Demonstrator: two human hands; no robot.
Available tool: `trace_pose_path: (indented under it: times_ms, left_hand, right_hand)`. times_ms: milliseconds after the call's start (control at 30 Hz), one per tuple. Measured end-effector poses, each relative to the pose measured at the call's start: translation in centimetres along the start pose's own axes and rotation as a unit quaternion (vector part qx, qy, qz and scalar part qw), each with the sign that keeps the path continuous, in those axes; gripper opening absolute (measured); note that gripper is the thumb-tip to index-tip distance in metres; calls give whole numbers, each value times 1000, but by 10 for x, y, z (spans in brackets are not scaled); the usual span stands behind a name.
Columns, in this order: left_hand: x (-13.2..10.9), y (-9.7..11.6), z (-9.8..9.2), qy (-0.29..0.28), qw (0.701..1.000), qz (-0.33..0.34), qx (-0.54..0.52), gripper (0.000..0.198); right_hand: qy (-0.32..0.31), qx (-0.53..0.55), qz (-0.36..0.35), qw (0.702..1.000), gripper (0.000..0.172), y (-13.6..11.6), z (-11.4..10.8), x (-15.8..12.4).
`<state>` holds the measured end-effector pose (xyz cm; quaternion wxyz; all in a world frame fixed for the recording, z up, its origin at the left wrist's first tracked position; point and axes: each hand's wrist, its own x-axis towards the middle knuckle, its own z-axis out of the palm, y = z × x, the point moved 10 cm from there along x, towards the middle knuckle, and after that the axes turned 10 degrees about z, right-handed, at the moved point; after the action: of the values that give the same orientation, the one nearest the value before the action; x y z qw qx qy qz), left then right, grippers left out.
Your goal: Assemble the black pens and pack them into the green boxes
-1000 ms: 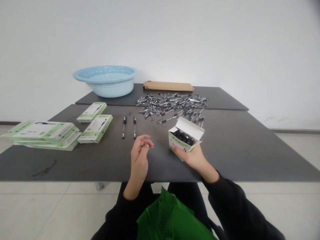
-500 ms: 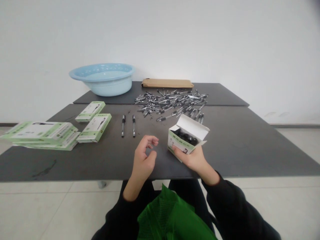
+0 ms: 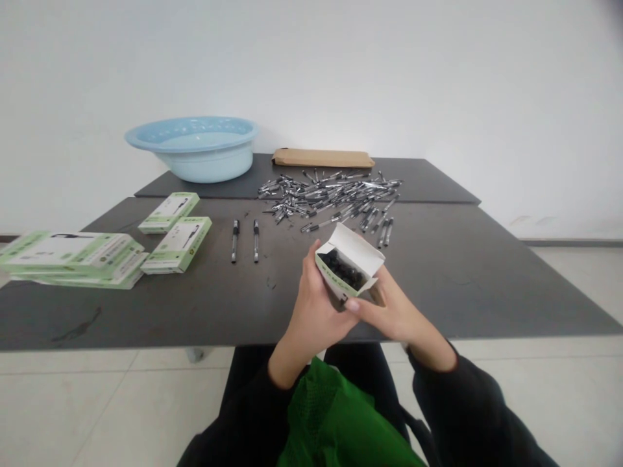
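Observation:
Between my two hands is a small green-and-white pen box (image 3: 332, 275), its white lid flap (image 3: 351, 248) up and its mouth tilted toward me. Black pen ends (image 3: 344, 270) fill the inside. My left hand (image 3: 316, 305) wraps the box's left side, and my right hand (image 3: 387, 305) grips its right side with the thumb across the lower front. Two pens, a left one (image 3: 235, 241) and a right one (image 3: 256, 241), lie apart side by side on the dark table. Beyond the box spreads a loose heap of clear-barrelled pens (image 3: 335, 194).
Closed pen boxes lie at the left: a stack (image 3: 73, 256), a nearer single box (image 3: 178, 245) and a farther one (image 3: 169, 213). A blue basin (image 3: 209, 162) and a flat brown cardboard piece (image 3: 322, 157) sit at the back of the table (image 3: 452, 279).
My left hand has moved right and closed on the pen box, which my right hand alone held before. The box has shifted slightly left. The view has moved a little.

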<state>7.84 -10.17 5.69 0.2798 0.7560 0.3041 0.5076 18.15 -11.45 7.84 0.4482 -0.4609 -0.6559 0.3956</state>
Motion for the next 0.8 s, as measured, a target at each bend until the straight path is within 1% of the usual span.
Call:
trace_pose_path:
  times_ms: [67,133,200,300,367,400,467,533,600,700,800]
  left_hand:
    - [3,2,-1,20,1000,-2,-6,109]
    - [7,8,-5,45,999,18,-6,103]
    - [10,18,-10,67,996,56,5,96]
    - [13,29,-15,76,991,105,38,79]
    - [14,31,-17,79,988,120,54,71]
    - [15,31,-17,80,988,122,57,70]
    - [15,28,-16,76,989,114,54,72]
    - [15,22,-12,61,993,93,43,75]
    - [14,17,-9,58,995,74,35,84]
    - [12,13,-8,63,995,57,45,102]
    - [11,12,-5,61,996,43,50,113]
  right_hand:
    - [3,3,-7,1000,83,-13,-12,-2]
    - [-4,0,-10,1000,75,-24,-18,-1]
    - [-13,-4,-11,1000,71,-31,-18,3]
    - [-5,-8,-12,1000,66,-36,-13,10]
    - [6,-18,-23,1000,56,-42,-8,13]
    - [9,-29,-34,999,50,-47,-6,13]
    - [9,-62,-63,996,43,-60,0,12]
    - [6,-102,-87,991,42,-71,3,8]
    - [19,-131,-94,987,43,-76,2,5]
    - [48,-155,-76,984,38,-73,-4,5]
    - [62,-180,-66,979,36,-67,-6,6]
